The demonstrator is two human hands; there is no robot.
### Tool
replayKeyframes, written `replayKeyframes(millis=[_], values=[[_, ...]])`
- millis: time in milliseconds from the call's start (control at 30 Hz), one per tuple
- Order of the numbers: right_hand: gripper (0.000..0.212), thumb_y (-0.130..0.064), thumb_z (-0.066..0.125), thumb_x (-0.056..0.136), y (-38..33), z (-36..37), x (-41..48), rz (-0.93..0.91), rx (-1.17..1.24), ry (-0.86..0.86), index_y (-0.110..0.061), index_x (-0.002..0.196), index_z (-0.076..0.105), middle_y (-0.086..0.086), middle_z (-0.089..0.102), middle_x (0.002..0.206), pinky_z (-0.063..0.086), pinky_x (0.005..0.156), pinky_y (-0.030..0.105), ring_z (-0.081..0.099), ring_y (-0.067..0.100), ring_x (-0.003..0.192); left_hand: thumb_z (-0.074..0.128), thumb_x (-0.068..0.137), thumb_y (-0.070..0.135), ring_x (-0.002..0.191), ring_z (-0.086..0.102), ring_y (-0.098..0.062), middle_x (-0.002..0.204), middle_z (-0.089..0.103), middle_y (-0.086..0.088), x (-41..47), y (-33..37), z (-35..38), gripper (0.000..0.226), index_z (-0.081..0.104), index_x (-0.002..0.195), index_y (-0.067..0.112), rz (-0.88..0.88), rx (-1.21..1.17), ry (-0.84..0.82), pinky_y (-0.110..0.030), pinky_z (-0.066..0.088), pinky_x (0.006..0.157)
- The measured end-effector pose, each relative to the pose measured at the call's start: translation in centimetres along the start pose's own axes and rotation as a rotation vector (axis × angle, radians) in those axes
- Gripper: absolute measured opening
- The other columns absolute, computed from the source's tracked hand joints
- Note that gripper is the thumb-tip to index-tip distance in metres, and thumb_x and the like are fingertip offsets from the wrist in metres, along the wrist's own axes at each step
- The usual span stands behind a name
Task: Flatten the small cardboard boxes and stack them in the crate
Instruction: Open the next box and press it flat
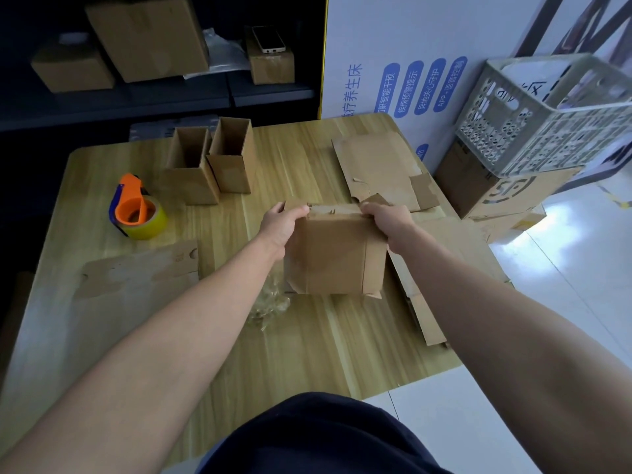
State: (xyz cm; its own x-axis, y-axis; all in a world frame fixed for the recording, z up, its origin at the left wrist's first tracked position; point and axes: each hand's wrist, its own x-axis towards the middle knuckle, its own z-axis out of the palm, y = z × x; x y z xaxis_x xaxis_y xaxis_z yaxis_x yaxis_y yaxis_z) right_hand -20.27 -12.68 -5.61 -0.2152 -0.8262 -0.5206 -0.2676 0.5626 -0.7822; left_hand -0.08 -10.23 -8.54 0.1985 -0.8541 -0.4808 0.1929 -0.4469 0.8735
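Above the wooden table's (102, 336) middle, the left hand (280, 224) grips the small cardboard box's (337, 256) top-left flap, the right hand (390, 220) its top-right flap, arms outstretched. Rightward, a white panel (383, 35) reads "养生床" and "APP"; the grey crate (547, 121) rests tilted on a carton (496, 196).

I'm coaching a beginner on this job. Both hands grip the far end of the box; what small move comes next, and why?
Probably pull the far flaps apart. The left hand and right hand each pinch that end of the box, which is not yet flat, so it likely must open before it can be pressed down.
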Motion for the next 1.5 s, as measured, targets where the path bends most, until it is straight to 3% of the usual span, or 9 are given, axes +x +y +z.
replayKeyframes(millis=[200, 500, 633, 733, 867, 1167, 1333, 1400, 1500], values=[[0.066, -0.073, 0.066, 0.063, -1.4, 0.0, -1.2, -0.12, 0.086, -0.101, -0.022, 0.105, 0.063, -0.008, 0.061, 0.098, 0.039, 0.063, 0.023, 0.058, 0.009, 0.089, 0.078, 0.073, 0.039, 0.093, 0.063, -0.021, 0.099, 0.07, -0.004, 0.2, 2.1, -0.4, 0.029, 0.067, 0.086, 0.015, -0.019, -0.117, 0.026, -0.034, 0.048, 0.08], [0.056, -0.064, 0.069, 0.071, -1.2, -0.2, -0.4, -0.256, -0.04, -0.167, -0.015, 0.097, 0.065, 0.0, 0.067, 0.093, 0.05, 0.077, 0.031, 0.062, 0.018, 0.088, 0.076, 0.077, 0.033, 0.088, 0.062, -0.015, 0.096, 0.07, 0.003, -0.2, 2.5, -2.0, 0.029, 0.062, 0.101, 0.022, -0.007, -0.12, -0.144, -0.024, 0.05, 0.06], [0.061, -0.06, 0.07, 0.073, -1.1, -0.1, -0.6, -0.132, -0.029, -0.177, -0.007, 0.103, 0.066, 0.004, 0.069, 0.098, 0.054, 0.071, 0.032, 0.064, 0.016, 0.088, 0.079, 0.062, 0.027, 0.096, 0.059, -0.02, 0.105, 0.064, -0.002, -0.7, 1.0, -3.1, 0.063, 0.052, 0.119, 0.02, -0.135, -0.054, -0.306, -0.036, 0.051, 0.076], [0.062, -0.065, 0.067, 0.072, -0.9, -0.1, -0.8, -0.15, -0.046, -0.148, -0.013, 0.106, 0.061, -0.002, 0.063, 0.101, 0.045, 0.063, 0.024, 0.06, 0.011, 0.087, 0.084, 0.051, 0.031, 0.098, 0.061, -0.023, 0.108, 0.064, -0.005, -0.9, 0.6, -3.1, 0.081, 0.051, 0.122, 0.012, -0.159, 0.042, -0.253, -0.039, 0.053, 0.075], [0.083, -0.082, 0.061, 0.06, -0.7, -1.0, -1.3, -0.098, -0.177, -0.287, -0.025, 0.121, 0.057, -0.001, 0.062, 0.111, 0.053, 0.081, 0.039, 0.062, 0.021, 0.099, 0.087, 0.054, 0.04, 0.095, 0.064, -0.021, 0.106, 0.067, -0.008, -0.3, 0.6, -2.8, 0.082, 0.055, 0.119, 0.0, -0.128, 0.088, -0.069, -0.035, 0.055, 0.074], [0.053, -0.042, 0.072, 0.077, -0.5, -2.0, -2.0, 0.085, -0.164, -0.535, -0.012, 0.118, 0.057, 0.009, 0.069, 0.098, 0.056, 0.063, 0.035, 0.069, 0.023, 0.079, 0.078, 0.077, 0.018, 0.087, 0.058, -0.023, 0.106, 0.06, -0.009, 1.1, 0.8, -2.3, 0.039, 0.054, 0.103, 0.004, -0.08, -0.056, 0.295, -0.031, 0.051, 0.072], [0.034, -0.018, 0.075, 0.081, -0.3, -1.8, -1.2, 0.073, -0.294, -0.302, -0.006, 0.11, 0.063, 0.014, 0.067, 0.107, 0.053, 0.087, 0.047, 0.065, 0.032, 0.096, 0.081, 0.072, 0.027, 0.13, 0.041, -0.028, 0.145, 0.039, -0.012, 0.7, 0.5, -2.2, 0.093, 0.026, 0.144, 0.006, -0.167, 0.071, 0.151, -0.041, 0.035, 0.107], [0.038, -0.019, 0.075, 0.081, -0.2, -1.4, -0.8, 0.068, -0.271, -0.214, -0.005, 0.113, 0.061, 0.015, 0.066, 0.108, 0.052, 0.089, 0.048, 0.063, 0.032, 0.097, 0.084, 0.065, 0.034, 0.123, 0.051, -0.029, 0.134, 0.052, -0.012, -0.5, 0.0, -1.9, 0.102, 0.028, 0.145, 0.006, -0.331, 0.161, -0.071, -0.047, 0.041, 0.102], [0.043, -0.025, 0.074, 0.082, 0.4, -0.9, -0.2, 0.04, -0.309, -0.17, -0.005, 0.117, 0.06, 0.014, 0.065, 0.11, 0.05, 0.093, 0.046, 0.062, 0.031, 0.099, 0.079, 0.073, 0.013, 0.079, 0.068, -0.023, 0.088, 0.07, -0.012, -1.2, -1.2, -1.0, 0.059, 0.055, 0.124, -0.003, -0.356, 0.081, -0.144, -0.038, 0.057, 0.068]])
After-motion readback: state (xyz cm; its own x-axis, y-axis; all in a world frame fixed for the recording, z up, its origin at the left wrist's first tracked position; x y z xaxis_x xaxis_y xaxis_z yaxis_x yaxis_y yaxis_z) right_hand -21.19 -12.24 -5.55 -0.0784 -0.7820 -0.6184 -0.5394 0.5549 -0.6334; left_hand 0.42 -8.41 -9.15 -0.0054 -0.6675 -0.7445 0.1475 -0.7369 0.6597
